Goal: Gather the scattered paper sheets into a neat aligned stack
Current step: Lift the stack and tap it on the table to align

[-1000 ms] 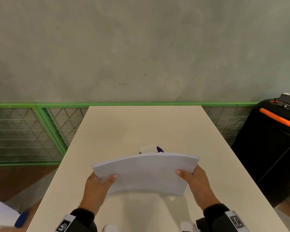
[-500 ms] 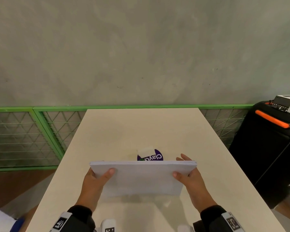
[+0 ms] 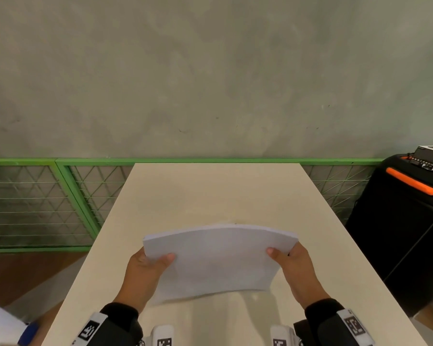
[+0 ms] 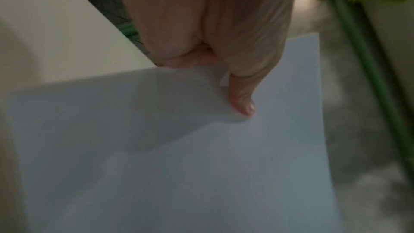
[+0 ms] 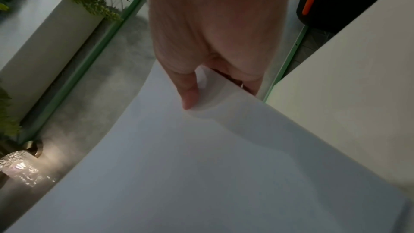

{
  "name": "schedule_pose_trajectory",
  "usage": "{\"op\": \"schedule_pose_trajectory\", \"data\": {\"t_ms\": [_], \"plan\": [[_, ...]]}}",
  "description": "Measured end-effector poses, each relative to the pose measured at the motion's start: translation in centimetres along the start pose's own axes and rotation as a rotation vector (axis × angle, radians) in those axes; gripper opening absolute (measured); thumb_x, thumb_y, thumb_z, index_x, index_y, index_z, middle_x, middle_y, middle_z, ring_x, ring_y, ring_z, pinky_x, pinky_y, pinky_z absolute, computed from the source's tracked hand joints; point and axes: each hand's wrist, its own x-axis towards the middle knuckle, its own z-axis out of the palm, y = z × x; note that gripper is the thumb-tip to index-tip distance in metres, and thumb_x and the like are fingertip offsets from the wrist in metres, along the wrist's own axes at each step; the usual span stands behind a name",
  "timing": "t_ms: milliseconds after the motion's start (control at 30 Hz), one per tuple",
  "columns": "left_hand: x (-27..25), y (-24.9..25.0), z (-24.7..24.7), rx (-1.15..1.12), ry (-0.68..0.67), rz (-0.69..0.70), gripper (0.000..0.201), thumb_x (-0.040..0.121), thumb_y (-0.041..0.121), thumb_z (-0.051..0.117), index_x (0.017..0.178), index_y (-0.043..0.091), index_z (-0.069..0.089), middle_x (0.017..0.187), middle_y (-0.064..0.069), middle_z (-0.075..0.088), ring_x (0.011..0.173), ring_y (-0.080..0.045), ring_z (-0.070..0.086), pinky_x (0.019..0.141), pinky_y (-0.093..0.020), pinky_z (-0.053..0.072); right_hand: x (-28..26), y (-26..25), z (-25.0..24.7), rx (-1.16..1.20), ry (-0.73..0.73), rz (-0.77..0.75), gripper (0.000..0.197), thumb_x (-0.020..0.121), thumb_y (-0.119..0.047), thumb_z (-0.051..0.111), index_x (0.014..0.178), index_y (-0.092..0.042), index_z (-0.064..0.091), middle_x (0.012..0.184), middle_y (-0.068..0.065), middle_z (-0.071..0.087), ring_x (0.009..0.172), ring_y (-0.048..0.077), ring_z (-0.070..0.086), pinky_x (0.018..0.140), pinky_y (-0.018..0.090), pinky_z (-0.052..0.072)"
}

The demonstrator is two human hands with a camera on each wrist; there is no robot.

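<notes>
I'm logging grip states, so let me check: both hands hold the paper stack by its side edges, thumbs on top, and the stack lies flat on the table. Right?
Not quite. The paper stack is not flat: the head view shows it raised off the table, bowed upward in the middle. The rest holds: left hand and right hand grip its side edges, thumbs on top.

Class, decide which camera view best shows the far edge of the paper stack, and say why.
The head view: the whole bowed paper stack appears between both hands, its far edge showing several layers. The left wrist view shows only one blurred sheet face under a thumb; the right wrist view likewise.
</notes>
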Motion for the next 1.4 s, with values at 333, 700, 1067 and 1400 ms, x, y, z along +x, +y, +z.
{"op": "schedule_pose_trajectory", "data": {"t_ms": [333, 700, 1067, 1400], "plan": [[-1.2, 10.2, 2.1, 0.497, -0.141, 0.521, 0.017, 0.081, 0.007, 0.065, 0.075, 0.023, 0.068, 0.082, 0.014, 0.066, 0.064, 0.005, 0.056, 0.055, -0.009, 0.038, -2.3, -9.2, 3.4, -0.871, -0.147, -0.531, 0.061, 0.074, -0.046, 0.047, 0.132, -0.027, 0.047, 0.125, -0.005, 0.056, 0.121, 0.017, 0.046, 0.109, 0.036, 0.024], [-1.4, 9.4, 2.3, 0.347, 0.383, 0.449, 0.113, 0.064, 0.021, 0.083, 0.149, 0.024, 0.009, 0.157, 0.000, 0.009, 0.145, -0.015, 0.008, 0.116, -0.038, 0.014, -2.2, -8.8, 3.5, -0.317, -0.075, -0.338, 0.027, 0.083, -0.007, 0.060, 0.068, -0.029, 0.054, 0.069, -0.005, 0.062, 0.066, 0.017, 0.057, 0.059, 0.026, 0.042], [-0.4, 6.3, 2.3, -0.049, -0.082, 0.284, 0.045, 0.075, 0.021, 0.059, 0.118, 0.012, 0.056, 0.109, -0.002, 0.070, 0.093, -0.011, 0.068, 0.073, -0.023, 0.049, -2.2, -5.6, 2.7, 0.081, -0.044, -0.164, 0.024, 0.085, 0.000, 0.057, 0.086, -0.022, 0.067, 0.074, -0.007, 0.075, 0.071, 0.013, 0.069, 0.065, 0.027, 0.053], [-0.7, 0.8, 2.1, -0.047, -0.079, 0.157, 0.039, 0.064, 0.021, 0.068, 0.102, 0.019, 0.060, 0.092, 0.001, 0.073, 0.091, -0.024, 0.067, 0.061, -0.016, 0.053, -2.4, -0.5, 2.2, 0.145, -0.128, -0.008, 0.026, 0.077, -0.002, 0.069, 0.100, -0.013, 0.065, 0.099, 0.010, 0.072, 0.090, 0.027, 0.067, 0.068, 0.026, 0.053]]}}
